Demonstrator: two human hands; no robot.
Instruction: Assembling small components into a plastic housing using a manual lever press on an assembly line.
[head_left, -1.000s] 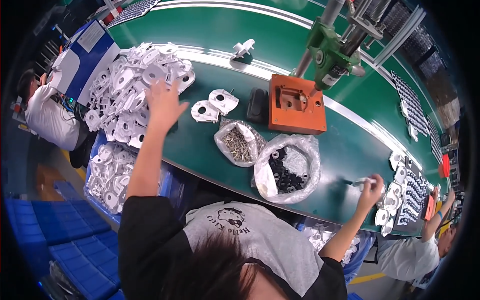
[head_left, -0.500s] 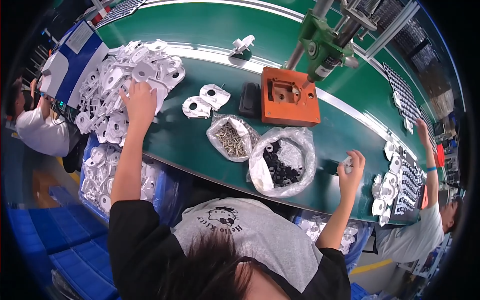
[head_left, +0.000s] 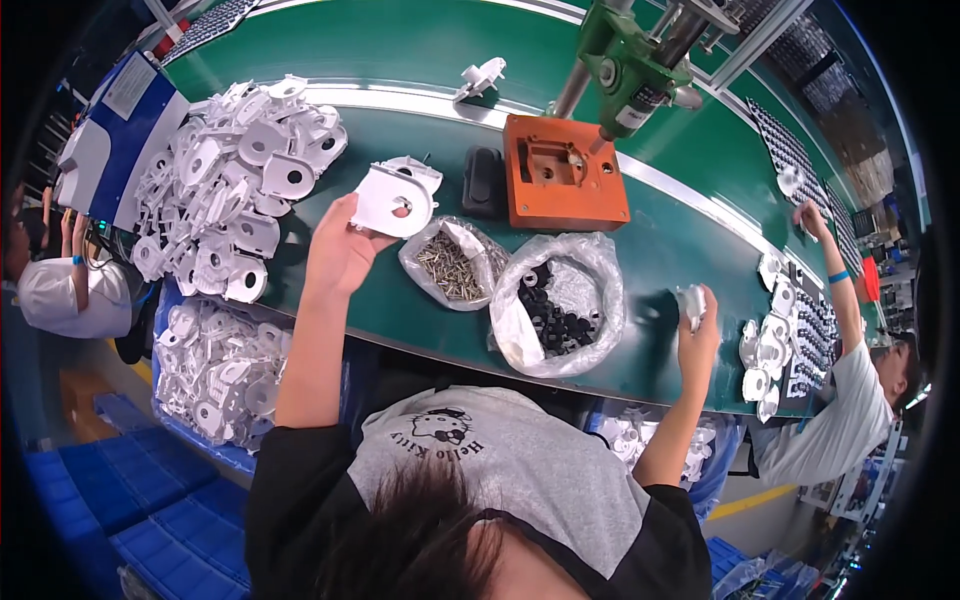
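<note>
My left hand (head_left: 345, 245) grips a white plastic housing (head_left: 392, 203) by its left edge. The piece is raised over the green bench, with a round hole showing in it, and it partly covers other white housings lying behind. To the left, a heap of similar white housings (head_left: 240, 165) covers the bench. My right hand (head_left: 698, 325), at the right part of the bench, is closed round a small white part (head_left: 691, 300), whose exact kind I cannot make out. Between my hands stand a clear bag of metal pins (head_left: 450, 268) and a clear bag of small black parts (head_left: 560, 320).
An orange fixture block (head_left: 565, 205) sits beneath a green press (head_left: 630, 75). Beside it lies a black box-like object (head_left: 484, 180). One white part (head_left: 480, 78) rests on the metal rail behind. White housings (head_left: 770, 335) lie near a co-worker (head_left: 840, 400) at right. A blue-lined bin (head_left: 215, 375) stands below left.
My left hand has left the heap and moved right, now carrying a white housing. My right hand stays near the same place, its small white part more visible. The view has shifted slightly.
</note>
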